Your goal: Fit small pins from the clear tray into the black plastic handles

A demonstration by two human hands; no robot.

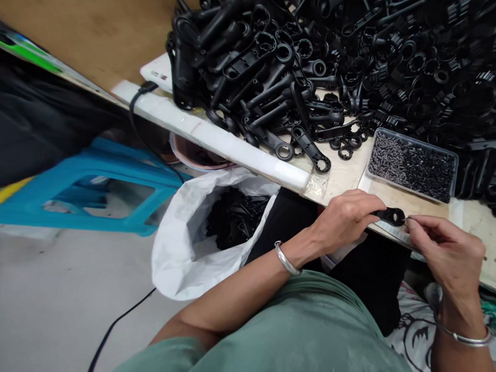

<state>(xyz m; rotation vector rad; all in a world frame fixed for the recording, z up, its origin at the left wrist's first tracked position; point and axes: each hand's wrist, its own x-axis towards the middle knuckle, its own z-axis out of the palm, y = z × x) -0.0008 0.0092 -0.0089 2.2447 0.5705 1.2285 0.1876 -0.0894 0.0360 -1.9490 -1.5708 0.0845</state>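
My left hand [350,215] is closed on a black plastic arm with a ringed end [393,216], held over the front edge of the table. At the tip of that ring, my right hand [447,247] pinches with thumb and forefinger. Whatever sits between those fingertips is too small to make out. Just beyond both hands stands a clear plastic box [412,193], filled with tiny metallic pieces [386,153] on the left and small black pieces [433,168] on the right. Similar black arms [311,148] lie loose to the left of the box.
A big heap of black plastic parts [268,62] covers the back of the table. White edging [217,136] runs along its front left. Below are an open white sack [176,259] with black parts inside and a blue stool [106,170]. A black cable [131,108] hangs down.
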